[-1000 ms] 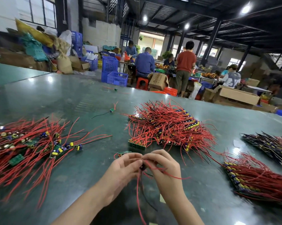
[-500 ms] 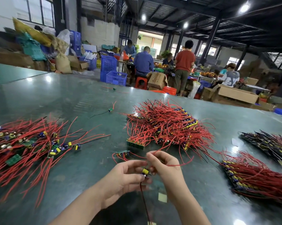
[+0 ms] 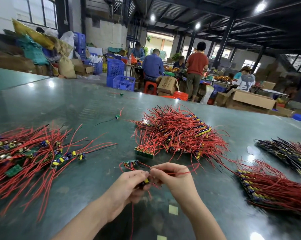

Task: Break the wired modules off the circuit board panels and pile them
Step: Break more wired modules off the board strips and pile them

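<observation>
Head view. We see the left hand (image 3: 129, 186) and right hand (image 3: 172, 179) meeting low over the table (image 3: 80, 104), both closed on one small wired module (image 3: 145, 182), whose yellow part shows between the fingertips; the right hand also pinches a red lead (image 3: 179, 173) that runs off to the right. A short panel strip (image 3: 130, 162) lies just beyond the hands. Loose modules are piled at left (image 3: 25, 156); uncut panels lie tangled at centre (image 3: 177, 134) and stacked at right (image 3: 271, 186).

We judge the module light and stiff, its board brittle at the score line and its solder joints fragile. The leads are limp and snag on neighbours. We would grip the board by its edges, close to the break line, and bend there. Pulling by the leads risks tearing them free.
</observation>
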Demonstrator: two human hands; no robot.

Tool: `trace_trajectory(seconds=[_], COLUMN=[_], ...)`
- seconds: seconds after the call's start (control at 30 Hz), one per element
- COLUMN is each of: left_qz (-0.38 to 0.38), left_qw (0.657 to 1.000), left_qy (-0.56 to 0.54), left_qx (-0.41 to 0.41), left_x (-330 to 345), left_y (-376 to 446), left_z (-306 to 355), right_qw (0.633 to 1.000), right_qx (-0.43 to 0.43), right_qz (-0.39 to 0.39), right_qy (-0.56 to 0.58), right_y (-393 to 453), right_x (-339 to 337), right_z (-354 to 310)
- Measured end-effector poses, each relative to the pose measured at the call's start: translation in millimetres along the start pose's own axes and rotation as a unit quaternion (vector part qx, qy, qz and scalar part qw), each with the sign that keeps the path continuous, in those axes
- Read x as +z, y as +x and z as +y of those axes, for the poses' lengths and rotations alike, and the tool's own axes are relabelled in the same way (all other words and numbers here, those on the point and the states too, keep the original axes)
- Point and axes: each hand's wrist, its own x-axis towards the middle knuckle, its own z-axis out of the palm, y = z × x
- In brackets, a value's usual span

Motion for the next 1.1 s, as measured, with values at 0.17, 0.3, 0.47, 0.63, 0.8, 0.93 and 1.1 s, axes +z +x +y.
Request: trace_trajectory(seconds=[0.17,0.3,0.47,0.63,0.8,0.93,1.1], left_qz=[0.056,0.09,0.119,0.109,0.104,0.111,0.164], left_qw=[0.985,0.964,0.946,0.932,0.932,0.912,0.894], left_qy=[0.142,0.183,0.209,0.261,0.266,0.318,0.337], left_qx=[0.083,0.171,0.216,0.226,0.222,0.236,0.245], left_x=[1.2,7.1,1.2,-0.7,2.8,-1.9,-9.2], left_y=[-2.8,-1.7,-0.1,1.7,2.8,1.9,3.0], left_z=[8.4,6.3,-3.2,-3.9,-4.8,-7.1,-2.0], right_qw=[0.987,0.957,0.944,0.964,0.968,0.967,0.962], right_qx=[0.121,0.185,0.182,0.096,0.014,0.005,0.02], right_qz=[-0.057,-0.039,0.045,0.109,0.194,0.215,0.197], right_qy=[0.09,0.219,0.27,0.221,0.157,0.137,0.188], right_y=[2.9,5.4,8.9,8.3,2.5,2.8,6.7], right_x=[-8.5,-8.1,-9.0,-5.2,6.2,5.5,1.3], right_z=[1.2,3.2,7.0,6.5,11.2,12.7,12.0])
